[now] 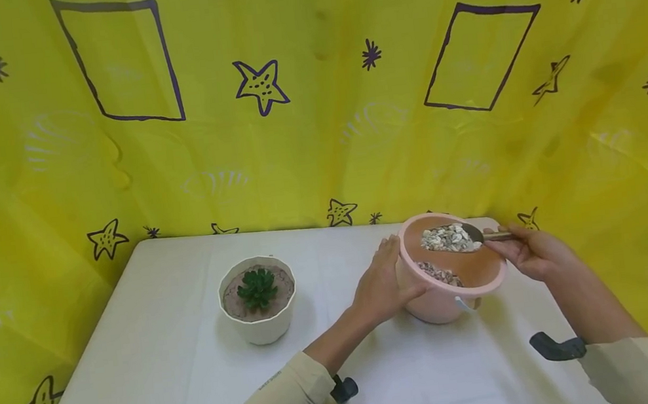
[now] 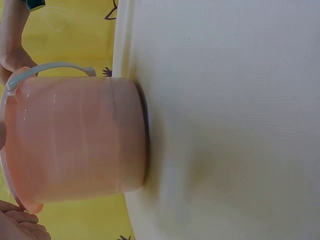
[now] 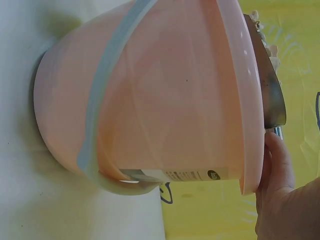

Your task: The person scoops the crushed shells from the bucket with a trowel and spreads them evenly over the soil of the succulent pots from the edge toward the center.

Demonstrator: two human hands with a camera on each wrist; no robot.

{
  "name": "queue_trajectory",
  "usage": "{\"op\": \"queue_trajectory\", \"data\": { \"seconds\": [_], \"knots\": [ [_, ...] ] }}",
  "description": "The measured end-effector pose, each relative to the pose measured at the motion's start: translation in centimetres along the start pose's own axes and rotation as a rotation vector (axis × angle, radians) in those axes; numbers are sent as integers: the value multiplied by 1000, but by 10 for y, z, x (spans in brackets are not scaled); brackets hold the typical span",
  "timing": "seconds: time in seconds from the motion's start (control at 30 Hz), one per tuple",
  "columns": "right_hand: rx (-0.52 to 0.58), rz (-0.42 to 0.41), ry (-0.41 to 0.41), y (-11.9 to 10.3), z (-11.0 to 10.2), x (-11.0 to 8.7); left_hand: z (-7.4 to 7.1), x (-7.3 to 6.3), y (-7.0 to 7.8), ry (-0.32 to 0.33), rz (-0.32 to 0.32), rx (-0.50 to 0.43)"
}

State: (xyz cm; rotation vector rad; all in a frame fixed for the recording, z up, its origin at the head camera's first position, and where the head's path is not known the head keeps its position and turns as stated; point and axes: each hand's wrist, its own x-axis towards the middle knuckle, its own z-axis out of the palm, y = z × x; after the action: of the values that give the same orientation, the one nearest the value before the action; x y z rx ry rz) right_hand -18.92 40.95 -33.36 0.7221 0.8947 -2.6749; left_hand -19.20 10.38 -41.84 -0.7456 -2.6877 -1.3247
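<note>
Nearest lay the two pale sleeves (image 1: pixel 285 394), each with a dark curved piece (image 1: pixel 557 345) beside the wrist. Beyond them, the left hand (image 1: pixel 381 285) held the pink bucket (image 1: pixel 439 312) from its left side, the thumb across the near wall and the fingers along the side below the rim. The pale blue bail (image 1: pixel 466 304) hung on the near side, to the right of that thumb, and the wall nearest the right hand (image 1: pixel 533 252) bore a printed label (image 3: pixel 195 175).

The right hand pinched the handle of the metal scoop (image 1: pixel 472 232) at the bucket's far right. The scoop's long axis ran roughly level from right to left, its loaded blade reaching from the right hand toward the left hand's side, over the bucket's mouth. Pale fragments (image 1: pixel 449 239) heaped the blade; more small stones (image 1: pixel 441 273) lay deeper, between the hands.

Well to the left of both hands, and nearer the left, stood the white pot (image 1: pixel 266 330) with its green succulent (image 1: pixel 257 289). The bucket and left hand lay between it and the right hand. Behind everything hung the yellow curtain (image 1: pixel 295 152).
</note>
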Motion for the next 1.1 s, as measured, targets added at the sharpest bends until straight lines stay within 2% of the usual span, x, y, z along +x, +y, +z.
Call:
{"op": "queue_trajectory", "data": {
  "seconds": [0.27, 0.5, 0.83, 1.1],
  "knots": [
    [-15, 21, -18, 1, 7, 2, -13, -4, -4, 12, -3, 25],
    [16, 16, -38, 4, 17, 2, -26, -7, -6, 27, -27, 41],
    [-10, -22, -53, 17, 42, 4, -53, -14, 2, 99, -17, 54],
    [-50, -20, -49, 27, 59, 11, -70, -25, -6, 152, 18, 34]
  ]
}}
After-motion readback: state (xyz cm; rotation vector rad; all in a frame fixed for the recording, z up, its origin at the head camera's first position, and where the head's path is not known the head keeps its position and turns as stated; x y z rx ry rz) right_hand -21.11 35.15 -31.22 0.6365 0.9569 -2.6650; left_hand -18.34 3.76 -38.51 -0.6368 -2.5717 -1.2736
